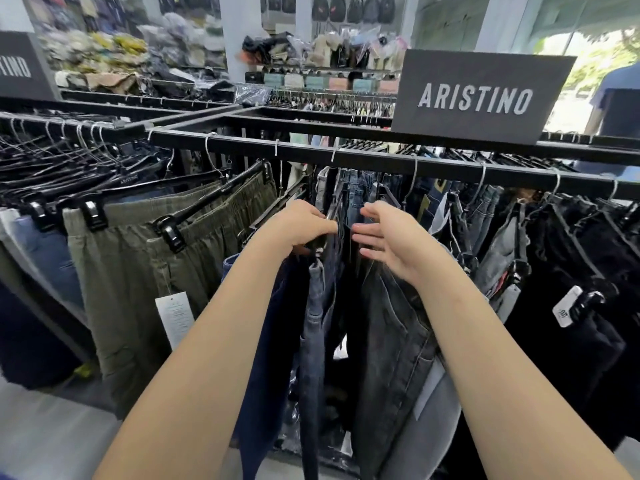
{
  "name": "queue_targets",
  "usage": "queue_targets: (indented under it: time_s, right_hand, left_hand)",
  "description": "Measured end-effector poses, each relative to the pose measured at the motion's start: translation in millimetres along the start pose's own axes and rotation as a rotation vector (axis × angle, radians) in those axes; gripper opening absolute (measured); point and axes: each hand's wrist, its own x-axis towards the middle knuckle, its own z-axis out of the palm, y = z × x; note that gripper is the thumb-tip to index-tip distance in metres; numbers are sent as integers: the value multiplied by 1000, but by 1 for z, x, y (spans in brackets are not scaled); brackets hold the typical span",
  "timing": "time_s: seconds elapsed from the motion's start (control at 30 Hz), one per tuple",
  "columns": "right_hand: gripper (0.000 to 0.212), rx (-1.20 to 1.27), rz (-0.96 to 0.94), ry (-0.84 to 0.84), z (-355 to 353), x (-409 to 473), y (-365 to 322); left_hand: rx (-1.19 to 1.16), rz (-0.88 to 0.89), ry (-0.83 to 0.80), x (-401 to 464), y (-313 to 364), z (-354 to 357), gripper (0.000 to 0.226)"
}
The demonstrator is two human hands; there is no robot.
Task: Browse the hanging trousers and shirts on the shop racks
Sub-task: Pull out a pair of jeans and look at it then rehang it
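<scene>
Trousers hang from a black rail on clip hangers. My left hand grips the top of a black hanger carrying blue-grey jeans, fingers curled over it. My right hand rests with straight fingers against dark grey jeans, holding them off to the right. A narrow gap shows between the two pairs. Olive green trousers hang to the left and black trousers to the right.
A black ARISTINO sign stands on the rail at the right. A white price tag dangles from the olive trousers. More racks and shelves of folded clothes and backpacks fill the back. A person in blue stands at the far right.
</scene>
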Motion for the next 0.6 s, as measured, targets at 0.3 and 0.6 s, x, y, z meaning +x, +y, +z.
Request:
queue_targets:
  time_s: [0.3, 0.6]
  right_hand:
    - [52, 6, 58, 25, 2, 3, 2]
    - [24, -105, 34, 50, 0, 8, 6]
  left_hand:
    - [38, 9, 77, 19, 27, -9, 25]
    - [28, -32, 60, 47, 4, 20, 15]
